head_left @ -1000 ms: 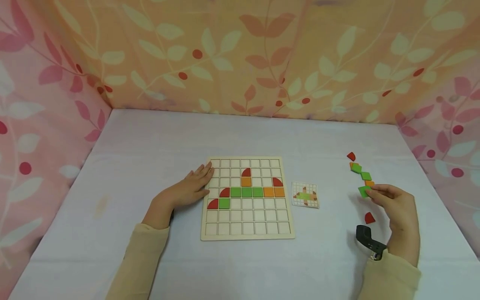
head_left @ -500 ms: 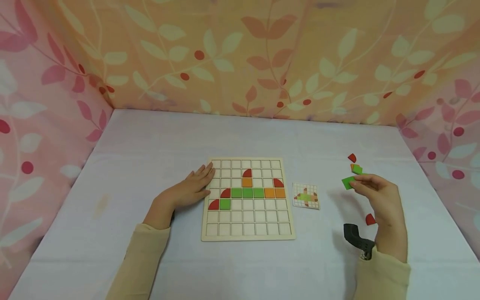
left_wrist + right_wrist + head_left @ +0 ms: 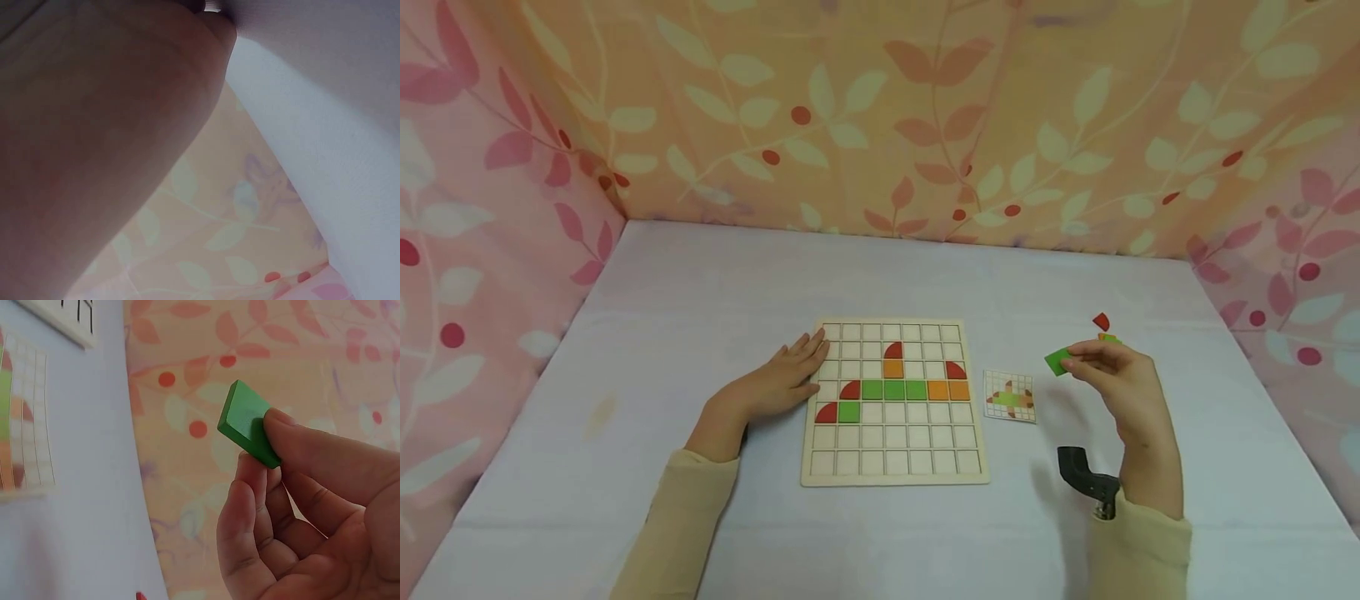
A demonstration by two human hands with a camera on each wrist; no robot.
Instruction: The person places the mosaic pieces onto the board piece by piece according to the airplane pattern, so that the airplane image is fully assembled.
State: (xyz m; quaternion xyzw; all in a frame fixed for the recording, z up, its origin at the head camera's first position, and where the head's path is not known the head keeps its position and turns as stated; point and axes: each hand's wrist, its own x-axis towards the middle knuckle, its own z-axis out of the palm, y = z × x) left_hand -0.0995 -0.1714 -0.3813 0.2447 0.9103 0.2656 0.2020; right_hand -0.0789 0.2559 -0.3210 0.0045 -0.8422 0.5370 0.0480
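In the head view my right hand (image 3: 1116, 383) pinches a green square tile (image 3: 1057, 362) above the table, to the right of a small pattern card (image 3: 1009, 397). The right wrist view shows the same green tile (image 3: 247, 422) between thumb and fingertips. My left hand (image 3: 778, 375) lies with its fingers extended, the fingertips resting on the left edge of a pale wooden grid board (image 3: 895, 477). Several red quarter-round, orange square and green square tiles sit in the board's cells. Only the dim side of my left hand (image 3: 112, 125) fills the left wrist view.
A loose red quarter-round tile (image 3: 1101, 322) lies at the right, with green and orange tiles (image 3: 1108, 338) just below it, partly hidden by my right hand. Patterned cloth (image 3: 850, 125) walls the back and sides of the white-covered table (image 3: 715, 258).
My right hand has lifted the green tile from the row of loose pieces and carried it left and slightly away from me, toward the card. My left hand has stayed on the board's edge.
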